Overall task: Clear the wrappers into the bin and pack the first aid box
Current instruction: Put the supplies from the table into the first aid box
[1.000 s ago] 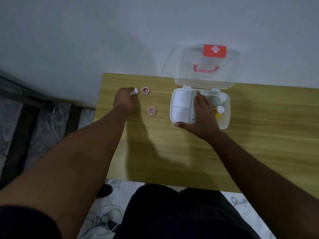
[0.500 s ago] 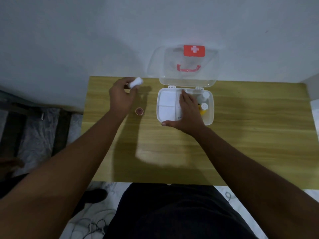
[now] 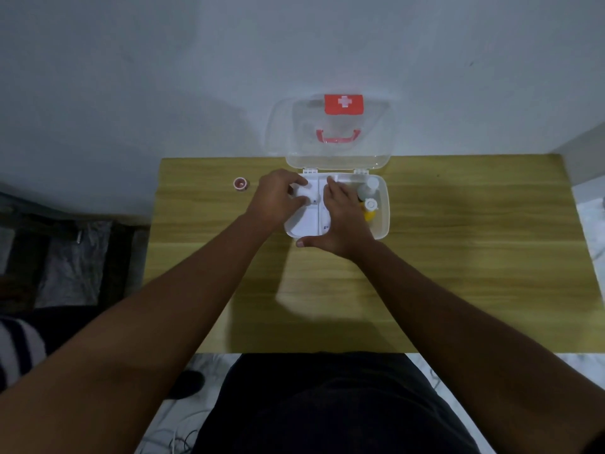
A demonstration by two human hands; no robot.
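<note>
A clear first aid box [image 3: 383, 221] stands open at the back of the wooden table [image 3: 458, 273], its lid [image 3: 337, 132] with a red cross label leaning on the wall. My left hand [image 3: 278, 199] grips a small white roll [image 3: 304, 194] over the box's left compartment. My right hand [image 3: 340, 221] lies flat on the box's middle, fingers spread, thumb at the front edge. A white bottle [image 3: 368, 188] and a yellow bottle with a white cap [image 3: 371, 209] lie in the right compartment. One small pink tape roll [image 3: 241, 184] sits on the table left of the box.
The wall rises right behind the table. Dark floor and grey sheeting lie off the table's left edge, with cables on the floor near my legs. Bare wood stretches to the right of the box and in front of it.
My left hand carried the white roll from the table's left side rightward to the box. Only one pink roll shows now. My right hand stayed on the box.
</note>
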